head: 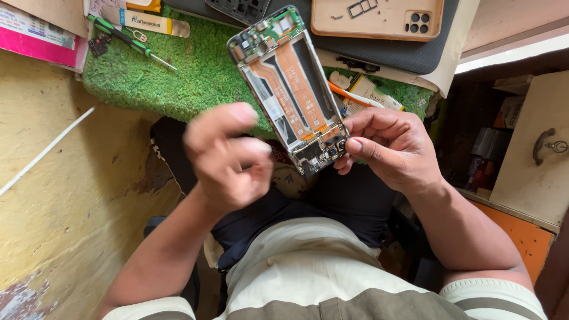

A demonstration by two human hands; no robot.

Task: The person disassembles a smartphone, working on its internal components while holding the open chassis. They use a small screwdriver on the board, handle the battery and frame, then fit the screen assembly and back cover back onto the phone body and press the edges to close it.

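Note:
An opened phone (290,89) with its back cover off shows orange flex cables and a green circuit board at the far end. My right hand (391,145) grips its near end, thumb pressed on the lower edge. My left hand (228,157) is blurred, fingers curled, just left of the phone's near end; I cannot tell whether it pinches anything. The phone is held tilted above the edge of a green grass-like mat (195,77).
A green-handled screwdriver (127,38) lies on the mat at the back left. A tan phone back cover (379,18) rests on a dark pad. Small packets (361,92) lie on the mat at right. An open drawer (533,142) stands at right, a yellow wall at left.

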